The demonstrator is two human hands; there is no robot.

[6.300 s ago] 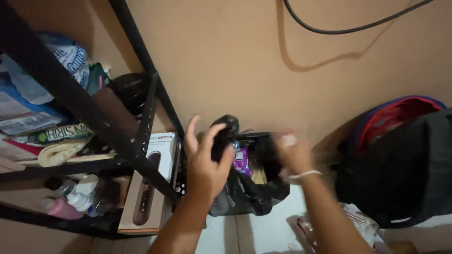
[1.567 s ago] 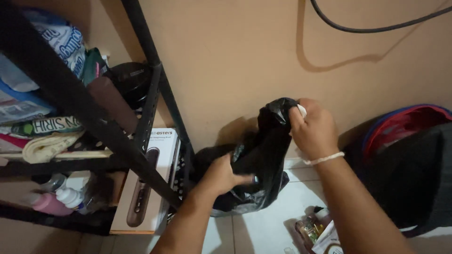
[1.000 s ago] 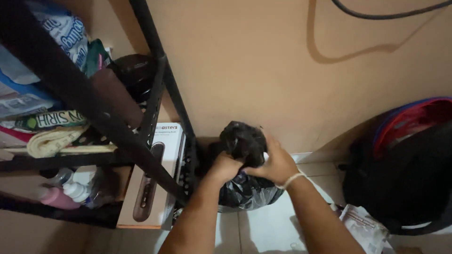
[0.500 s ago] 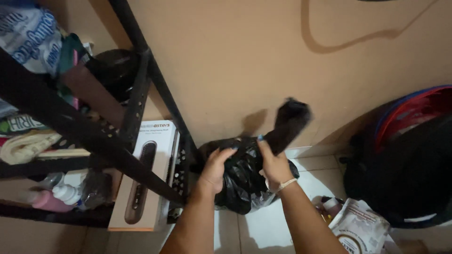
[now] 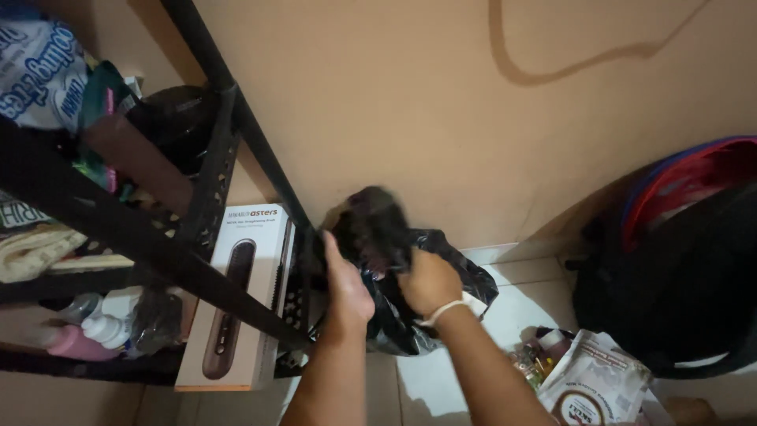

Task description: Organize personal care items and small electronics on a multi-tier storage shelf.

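A full black plastic bag [image 5: 461,276] sits on the white tiled floor against the tan wall. My left hand [image 5: 344,285] presses on the bag's left side, thumb up, fingers on the plastic. My right hand [image 5: 426,282] is closed on the bag's gathered top [image 5: 371,225], which is blurred and bunched up between both hands. A pale band circles my right wrist.
A black metal shelf rack [image 5: 201,197] stands at the left, loaded with packets, bottles and a white-and-brown box [image 5: 240,300]. At the right lies a dark backpack [image 5: 682,276] with red and blue trim. A white pouch [image 5: 595,386] and small bottles lie on the floor tiles [image 5: 512,304].
The bag's loose top, stretched up to the right half a second ago, has swung left and down between my hands. My right hand followed it leftward.
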